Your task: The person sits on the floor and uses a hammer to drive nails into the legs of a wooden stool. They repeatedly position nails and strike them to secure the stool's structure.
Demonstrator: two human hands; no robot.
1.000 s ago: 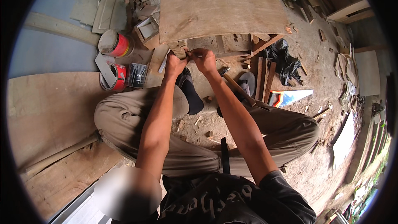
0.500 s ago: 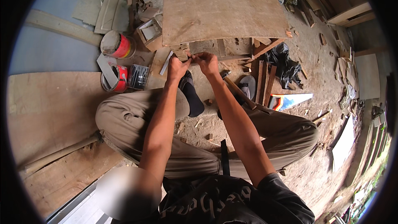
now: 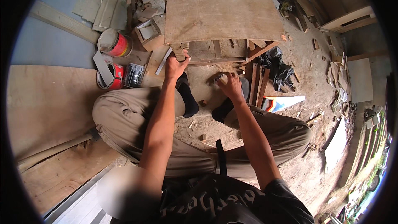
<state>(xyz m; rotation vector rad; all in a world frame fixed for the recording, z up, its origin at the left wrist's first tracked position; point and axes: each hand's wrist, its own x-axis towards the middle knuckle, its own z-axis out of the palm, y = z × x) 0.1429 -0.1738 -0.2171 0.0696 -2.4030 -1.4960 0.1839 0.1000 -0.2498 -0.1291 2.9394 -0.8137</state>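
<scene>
A wooden stand with a broad plywood panel [image 3: 224, 8] and a frame of thin wooden bars [image 3: 217, 61] stands before me. My left hand [image 3: 176, 65] is closed at its near left corner, against a short wooden block [image 3: 178, 52]. Its thumb and fingers pinch together there; what they hold is too small to tell. Lower and to the right, my right hand [image 3: 233, 87] is closed around a hammer [image 3: 220, 77] close to its metal head. The hand and forearm cover most of the hammer's handle.
Paint cans [image 3: 114, 43] and a dark can [image 3: 134, 75] stand at the left by an open wooden box [image 3: 149, 31]. A handsaw [image 3: 284, 103], wooden strips [image 3: 259, 85] and a black plastic bag [image 3: 277, 68] lie right of my right hand. Wood scraps litter the floor.
My right hand has left the spot beside my left hand, come down to the right, and taken hold of the hammer on the floor. My left hand has stayed at the corner.
</scene>
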